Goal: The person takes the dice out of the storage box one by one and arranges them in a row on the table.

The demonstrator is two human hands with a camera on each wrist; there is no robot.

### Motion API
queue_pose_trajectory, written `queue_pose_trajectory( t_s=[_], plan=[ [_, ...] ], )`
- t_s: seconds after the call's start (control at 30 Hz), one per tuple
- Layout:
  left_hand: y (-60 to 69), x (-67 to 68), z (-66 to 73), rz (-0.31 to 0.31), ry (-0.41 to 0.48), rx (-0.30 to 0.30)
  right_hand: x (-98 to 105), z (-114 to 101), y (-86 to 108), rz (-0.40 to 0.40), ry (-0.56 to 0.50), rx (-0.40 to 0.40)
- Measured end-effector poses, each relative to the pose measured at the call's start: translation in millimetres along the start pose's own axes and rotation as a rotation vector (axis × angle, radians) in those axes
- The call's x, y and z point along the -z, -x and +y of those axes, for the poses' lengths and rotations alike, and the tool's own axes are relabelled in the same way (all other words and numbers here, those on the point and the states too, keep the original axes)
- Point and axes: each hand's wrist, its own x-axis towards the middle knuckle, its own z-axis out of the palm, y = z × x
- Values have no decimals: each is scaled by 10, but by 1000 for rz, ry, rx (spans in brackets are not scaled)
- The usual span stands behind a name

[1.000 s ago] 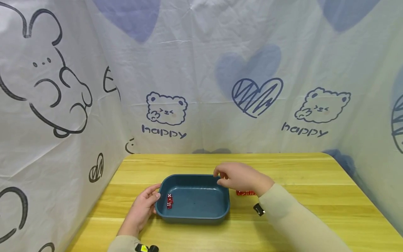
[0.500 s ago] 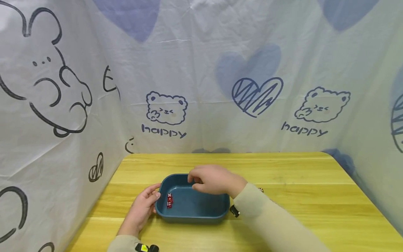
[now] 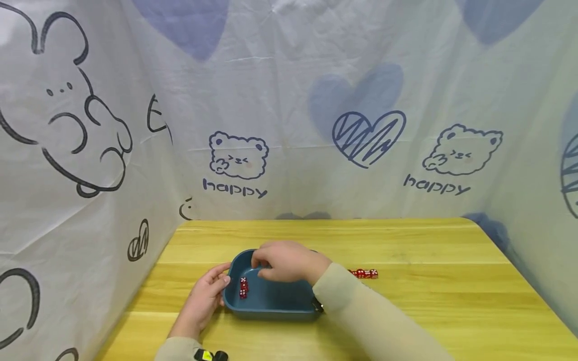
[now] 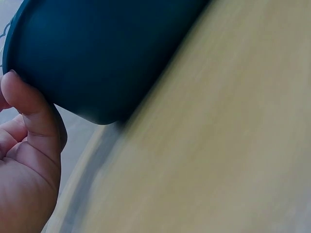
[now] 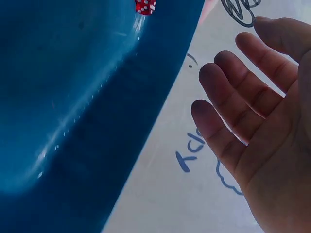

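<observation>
A dark blue rectangular tray (image 3: 280, 315) stands on the table, with a short line of red dice (image 3: 243, 288) at the left inside it. My left hand (image 3: 205, 301) grips the tray's left end, thumb at the rim. Over the back of the tray hovers my right hand (image 3: 286, 261), its fingers loosely bent. In the right wrist view that hand (image 5: 262, 111) holds nothing, and one red die (image 5: 145, 6) shows inside the tray. Right of the tray, a row of red dice (image 3: 365, 274) lies on the table, its left end hidden by my right arm.
The wooden table (image 3: 429, 301) runs back to a pale cloth (image 3: 298, 190) printed with hearts and bears. Another cloth wall (image 3: 104, 200) hangs along the left side. Small black cameras sit at both wrists.
My right hand has moved left, from the tray's right end to over its back middle. The dice row on the right shows more now. My left hand, the tray and its dice stay put.
</observation>
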Motion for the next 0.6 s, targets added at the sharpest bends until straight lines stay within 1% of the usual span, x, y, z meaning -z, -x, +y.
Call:
queue_pose_trajectory(
  t_s=[0.17, 0.37, 0.5, 0.6],
  plan=[
    [-10, 5, 9, -6, 28, 9, -34, -23, -90, -17, 0, 14],
    [-4, 13, 26, -12, 23, 14, -86, -12, -227, -34, 56, 15],
    [7, 11, 36, -15, 12, 21, -180, -19, -312, -68, 90, 12],
    [12, 8, 41, -20, 12, 21, -283, -30, -354, -106, 89, -4]
  ],
)
